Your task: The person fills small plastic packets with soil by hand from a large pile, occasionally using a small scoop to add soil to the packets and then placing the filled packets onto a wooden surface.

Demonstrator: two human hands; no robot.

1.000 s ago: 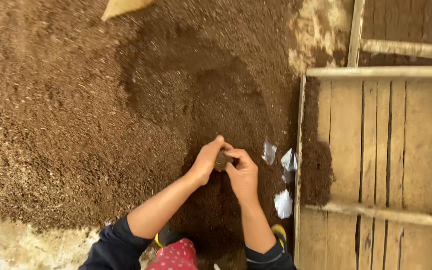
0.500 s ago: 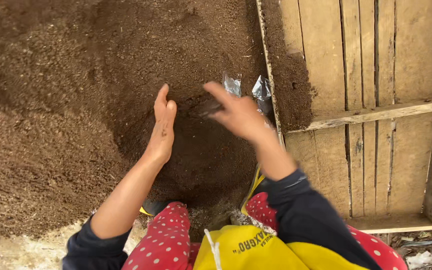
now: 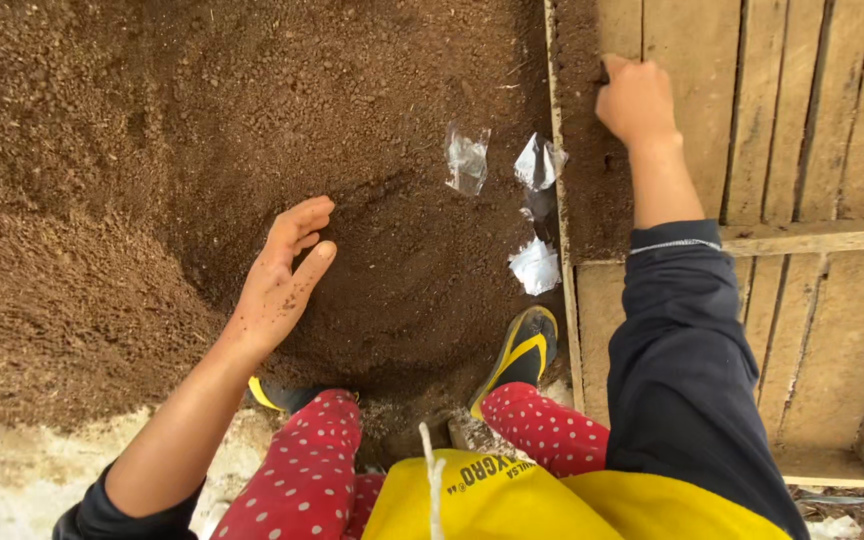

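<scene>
My left hand (image 3: 285, 277) lies flat and open on a big heap of dark brown soil (image 3: 202, 130), fingers spread, nothing in it. My right hand (image 3: 636, 97) is stretched out to the right over a wooden slatted tray (image 3: 802, 150), its fingers curled down against a strip of soil along the tray's left side; whether it grips anything I cannot tell. Three small clear plastic bags (image 3: 468, 157) lie crumpled in the soil between my hands, near the tray's edge.
My legs in red dotted trousers and a yellow-and-black sandal (image 3: 521, 356) stand at the foot of the heap. A yellow apron hangs below me. The wooden tray fills the right side, with a pale floor (image 3: 12, 470) at bottom left.
My hands were together pinching soil a second ago. They have parted: the left rests on the heap, the right has swung right to the wooden tray. The camera has shifted right.
</scene>
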